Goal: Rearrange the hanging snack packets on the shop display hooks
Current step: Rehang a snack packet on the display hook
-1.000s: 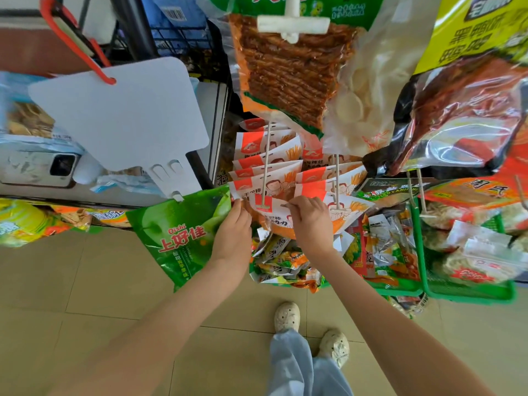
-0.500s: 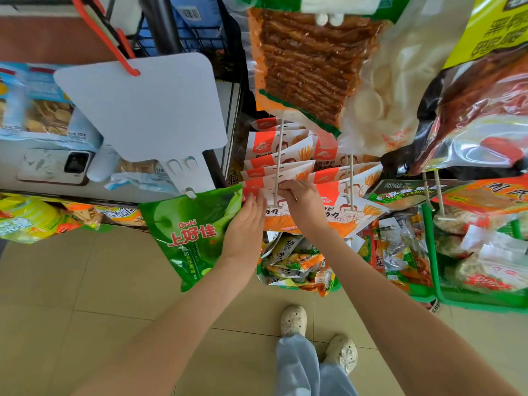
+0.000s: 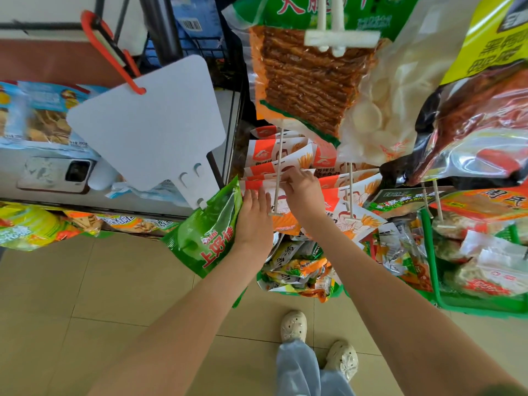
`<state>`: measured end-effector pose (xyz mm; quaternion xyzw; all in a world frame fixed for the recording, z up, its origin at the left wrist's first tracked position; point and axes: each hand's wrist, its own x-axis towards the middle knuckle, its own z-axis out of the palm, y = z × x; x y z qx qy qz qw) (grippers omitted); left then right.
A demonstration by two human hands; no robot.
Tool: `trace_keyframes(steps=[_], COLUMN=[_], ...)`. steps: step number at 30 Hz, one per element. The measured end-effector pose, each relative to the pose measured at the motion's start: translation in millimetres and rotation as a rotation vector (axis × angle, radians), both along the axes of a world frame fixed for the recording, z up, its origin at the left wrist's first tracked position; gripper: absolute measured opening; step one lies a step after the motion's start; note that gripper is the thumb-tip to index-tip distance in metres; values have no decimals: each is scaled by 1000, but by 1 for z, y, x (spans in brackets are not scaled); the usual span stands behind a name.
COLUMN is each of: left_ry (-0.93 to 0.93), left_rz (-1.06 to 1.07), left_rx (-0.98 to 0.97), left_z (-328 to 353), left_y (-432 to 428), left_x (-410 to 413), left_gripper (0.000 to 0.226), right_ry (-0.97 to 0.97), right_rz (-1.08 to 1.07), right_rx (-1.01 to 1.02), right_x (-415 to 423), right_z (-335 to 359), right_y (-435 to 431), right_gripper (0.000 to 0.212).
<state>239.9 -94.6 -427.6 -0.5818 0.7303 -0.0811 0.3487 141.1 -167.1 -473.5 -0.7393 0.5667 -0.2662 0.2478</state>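
Head view is showing both hands working at a white hook (image 3: 278, 167) that is carrying a row of orange-and-white snack packets (image 3: 263, 170). The right hand (image 3: 303, 191) is reaching in from the right of the hook. Its fingers are curled and pinching the top edge of one packet right at the rod, probably because the hanging hole is sitting there and the packet has to be guided along the rod by it. The left hand (image 3: 254, 217) is lying just left of the hook's tip, fingers straight and together, pressing flat on the front packet. It seems to be steadying the stack so the others are not swinging or slipping off the end. A green packet (image 3: 205, 232) is hanging further left of the hook, touching the left hand's outer edge. Right of the hook, a second hook (image 3: 348, 192) is holding more of the same packets. Whether the pinched packet is going on or coming off, I cannot tell.
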Motion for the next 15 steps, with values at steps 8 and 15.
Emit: trace_keyframes(steps=[8, 15], left_ry=[198, 713], left_rz=[-46, 90], left_rx=[17, -238], left_z=[50, 178], left_y=[26, 38], left_x=[-11, -52], left_gripper=[40, 34], right_ry=[14, -93], right_rz=[30, 54], right_rx=[1, -17], right_x=[-38, -82], right_z=[58, 179], right_y=[53, 86], right_gripper=[26, 19])
